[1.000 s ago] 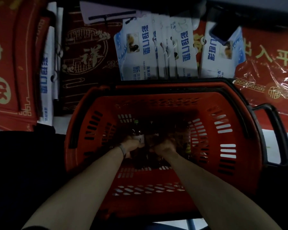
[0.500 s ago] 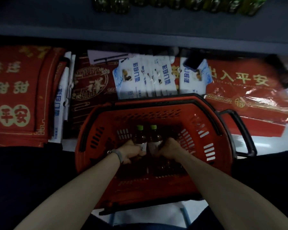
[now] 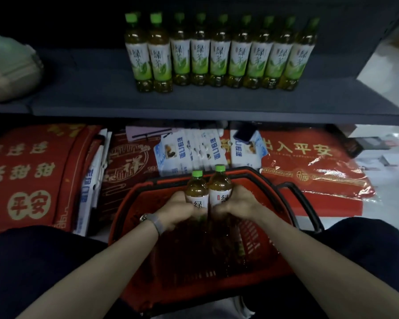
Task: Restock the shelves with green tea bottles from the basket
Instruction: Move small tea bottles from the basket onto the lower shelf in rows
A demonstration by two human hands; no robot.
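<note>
Two green tea bottles (image 3: pixel 196 191) upright over the basket (image 3: pixel 194 288): my left hand (image 3: pixel 177 211) wraps one, my right hand (image 3: pixel 237 203) the other, held side by side, likely for shelving both together.

head cam | worn, faces forward-down | close over basket (image 3: pixel 194 288) | shelf (image 3: pixel 90 93) ahead, farther

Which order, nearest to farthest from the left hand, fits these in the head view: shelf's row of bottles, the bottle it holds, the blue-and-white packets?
1. Bottle, held in the left hand.
2. Blue-and-white packets, beyond the basket, under the shelf.
3. Row of bottles, on the shelf.
</note>
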